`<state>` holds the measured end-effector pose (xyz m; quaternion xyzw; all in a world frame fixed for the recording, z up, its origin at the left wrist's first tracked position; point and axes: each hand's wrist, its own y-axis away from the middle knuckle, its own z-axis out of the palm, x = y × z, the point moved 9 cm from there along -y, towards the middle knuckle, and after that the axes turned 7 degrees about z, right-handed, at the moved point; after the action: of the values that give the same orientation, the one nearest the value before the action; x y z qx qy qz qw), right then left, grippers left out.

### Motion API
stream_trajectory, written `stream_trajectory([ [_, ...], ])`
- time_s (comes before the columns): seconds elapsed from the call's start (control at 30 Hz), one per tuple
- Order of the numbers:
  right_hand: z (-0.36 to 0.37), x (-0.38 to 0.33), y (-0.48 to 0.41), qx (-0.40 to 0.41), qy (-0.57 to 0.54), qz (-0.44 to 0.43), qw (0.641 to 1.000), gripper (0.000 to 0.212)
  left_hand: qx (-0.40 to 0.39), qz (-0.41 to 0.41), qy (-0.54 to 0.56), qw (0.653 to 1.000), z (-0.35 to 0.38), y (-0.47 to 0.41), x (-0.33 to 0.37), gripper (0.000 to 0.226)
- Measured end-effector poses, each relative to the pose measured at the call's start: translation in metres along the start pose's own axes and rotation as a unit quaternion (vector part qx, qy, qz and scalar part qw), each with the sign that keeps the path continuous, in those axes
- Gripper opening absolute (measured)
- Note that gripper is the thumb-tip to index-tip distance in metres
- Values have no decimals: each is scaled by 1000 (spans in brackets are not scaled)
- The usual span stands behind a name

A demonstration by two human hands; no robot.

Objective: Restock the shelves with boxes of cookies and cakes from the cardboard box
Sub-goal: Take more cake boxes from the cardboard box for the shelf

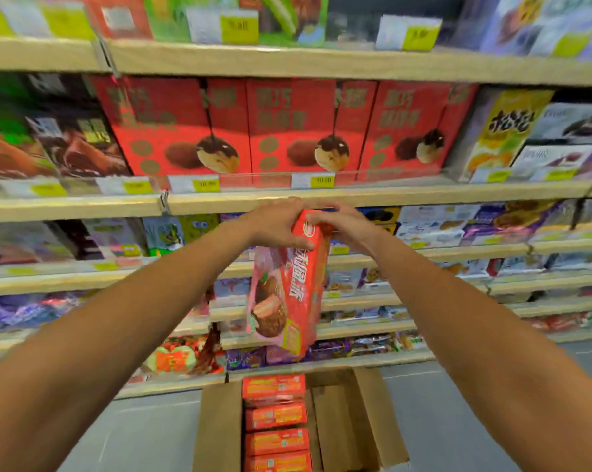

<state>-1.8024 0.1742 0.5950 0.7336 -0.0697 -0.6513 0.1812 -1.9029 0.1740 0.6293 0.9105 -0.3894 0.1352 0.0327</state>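
**One cookie box up, held by its top end only**

- Cookie box point(294, 294): red and pink, in the air in front of the shelves, well above the cardboard box point(219, 430) on the floor. It hangs long side down and slightly tilted.
- Left hand point(275, 226): fingers curled over the box's upper end, thumb pressed on its front face. Gripping.
- Right hand point(350, 224): fingers wrapped on the same upper end from the other side. Gripping too.
- Carton below: a stack of orange-red boxes point(275, 417) remains in it, flaps open.
- Shelf edge point(372, 195) sits just above the hands. The row of large red boxes point(294, 127) on it looks full across.

Risks, as I judge them:
- Both grips are bunched at one end, so the lower end is free to swing. A quick lift could swing it into stock on the lower shelves.
- If either grip loosens while re-gripping, the box would probably drop onto the carton and dent a corner.
- The clear rail and price tags point(206, 185) along the shelf front could snag a box going in low.
- The destination slot is not visible, and forcing the box into a full row would crush packaging.
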Motion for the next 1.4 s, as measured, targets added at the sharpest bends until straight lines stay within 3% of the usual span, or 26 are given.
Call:
stream_trajectory([
  [0.17,28,-101,13,-59,11,-75,995,70,20,-32,24,999,-82,-2,-1,85],
  [0.33,38,-172,33,-23,116,-171,978,59,180,-93,109,973,-141,13,-10,72],
  [0.4,38,-199,44,17,204,-217,954,52,257,-139,124,948,-162,26,-23,55],
  [0.5,30,-230,57,88,253,-296,917,30,327,-146,238,903,-183,40,-34,60],
  [0.63,9,-261,74,239,295,-355,854,32,403,-117,378,825,-218,59,-38,72],
  [0.8,-12,-294,109,408,291,-445,742,40,500,-125,370,772,-272,80,-48,79],
  [0.87,-26,-300,107,456,272,-400,747,60,532,-100,422,727,-285,84,-50,69],
  [0.9,-33,-302,101,452,243,-372,773,67,557,-97,427,706,-292,88,-56,64],
  [0.97,-42,-304,82,368,141,-331,858,72,590,-104,414,686,-309,97,-62,59],
  [1.03,-37,-307,66,254,64,-332,906,58,599,-117,394,687,-323,100,-69,54],
  [1.1,-35,-314,63,216,45,-359,907,45,587,-131,361,713,-334,99,-71,51],
  [1.3,-43,-328,54,225,-29,-397,889,39,509,-112,272,809,-350,74,-75,69],
  [1.4,-46,-333,46,242,-18,-407,880,39,497,-87,257,824,-354,68,-80,69],
])
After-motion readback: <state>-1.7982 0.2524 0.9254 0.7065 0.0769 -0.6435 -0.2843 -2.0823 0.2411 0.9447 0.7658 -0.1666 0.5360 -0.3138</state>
